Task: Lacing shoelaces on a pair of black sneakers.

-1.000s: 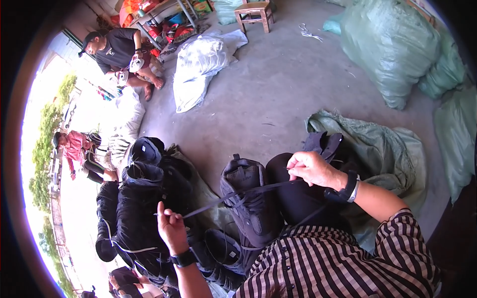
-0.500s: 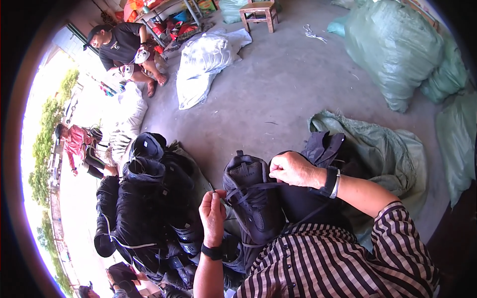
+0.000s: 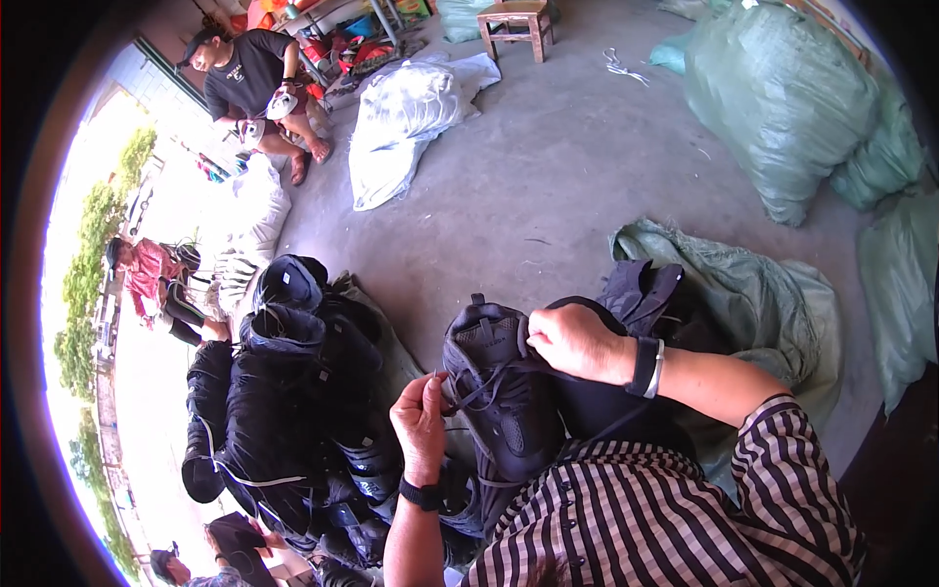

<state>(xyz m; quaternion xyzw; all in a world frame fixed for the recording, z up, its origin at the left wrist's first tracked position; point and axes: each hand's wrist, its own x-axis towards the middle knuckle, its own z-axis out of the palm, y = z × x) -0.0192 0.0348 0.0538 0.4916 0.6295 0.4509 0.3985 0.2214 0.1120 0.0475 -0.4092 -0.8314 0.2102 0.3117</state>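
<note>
A black lace-up shoe rests on my lap with its toe toward me and its heel loop pointing away. A dark shoelace crosses loosely over its tongue. At the shoe's left side, my left hand pinches the lace between thumb and fingertips; a thin tip shows above the pinch. Beside the shoe's collar on the right, my right hand is closed on the other part of the lace, its fingertips partly hidden. Another stretch of lace hangs over my dark-clothed leg.
A big heap of black shoes stands close on my left. More dark shoes lie on a green sack to my right. Full green sacks stand far right, a white sack ahead. A co-worker sits far left holding shoes.
Both hands stay at the shoe, with the right hand shifted slightly left and the lace near it less taut. My view has moved a little. The far co-worker's hands and shoes have shifted.
</note>
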